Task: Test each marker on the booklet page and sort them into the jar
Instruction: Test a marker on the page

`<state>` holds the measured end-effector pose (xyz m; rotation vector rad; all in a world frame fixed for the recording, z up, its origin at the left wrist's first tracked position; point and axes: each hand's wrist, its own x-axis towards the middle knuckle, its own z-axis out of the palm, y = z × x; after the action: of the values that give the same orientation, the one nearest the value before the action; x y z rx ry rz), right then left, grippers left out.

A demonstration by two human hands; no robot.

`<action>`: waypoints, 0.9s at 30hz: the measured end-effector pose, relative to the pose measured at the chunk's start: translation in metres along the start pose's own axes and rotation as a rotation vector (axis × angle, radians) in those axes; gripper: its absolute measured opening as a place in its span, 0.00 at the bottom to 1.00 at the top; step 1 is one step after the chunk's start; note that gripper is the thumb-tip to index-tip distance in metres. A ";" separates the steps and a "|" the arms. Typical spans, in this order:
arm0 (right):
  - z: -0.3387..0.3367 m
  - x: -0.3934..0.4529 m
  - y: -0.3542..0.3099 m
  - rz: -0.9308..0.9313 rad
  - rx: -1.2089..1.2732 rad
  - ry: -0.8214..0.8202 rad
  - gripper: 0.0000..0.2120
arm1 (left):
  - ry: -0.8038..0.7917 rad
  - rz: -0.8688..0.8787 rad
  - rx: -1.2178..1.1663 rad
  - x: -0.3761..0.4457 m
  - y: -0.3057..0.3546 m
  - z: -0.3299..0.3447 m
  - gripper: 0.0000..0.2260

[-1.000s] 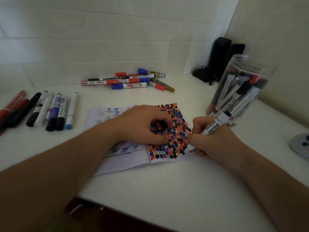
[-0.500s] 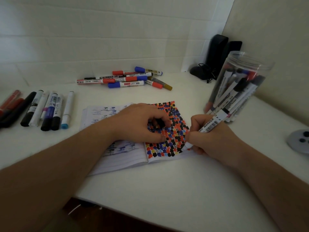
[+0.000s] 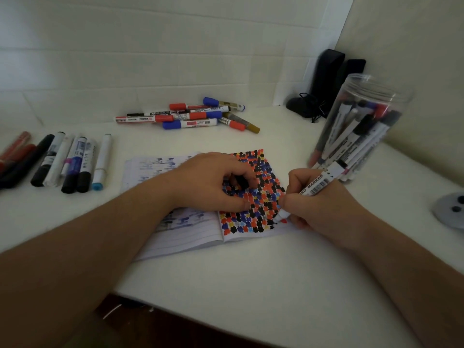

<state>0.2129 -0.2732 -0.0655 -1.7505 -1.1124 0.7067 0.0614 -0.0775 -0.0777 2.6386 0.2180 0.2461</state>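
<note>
An open booklet lies on the white table, its right page covered with small black, red, blue and yellow blots. My right hand grips a white marker, whose tip touches the page's lower right corner beside a red blot. My left hand rests on the coloured page, fingers curled round a small black cap. A clear plastic jar with several markers inside stands upright just behind my right hand.
A pile of red- and blue-capped markers lies at the back by the wall. A row of thicker markers lies at the left. Black speakers stand in the corner; a grey round object sits at the right edge.
The marker tip has slid a little down and right along the page edge, and a red blot now shows beside it. My left hand has stayed put.
</note>
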 end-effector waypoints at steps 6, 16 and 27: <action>0.000 -0.003 -0.002 -0.004 -0.037 -0.005 0.13 | -0.014 -0.011 0.019 0.000 0.001 -0.001 0.17; 0.000 0.000 0.003 -0.024 -0.010 -0.009 0.16 | -0.015 -0.041 0.004 -0.001 0.003 -0.001 0.17; -0.013 0.003 -0.001 -0.125 0.513 0.040 0.07 | 0.148 -0.194 -0.280 -0.005 0.001 -0.003 0.18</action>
<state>0.2246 -0.2751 -0.0591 -1.2441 -0.9045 0.7933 0.0556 -0.0781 -0.0757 2.3063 0.4514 0.3770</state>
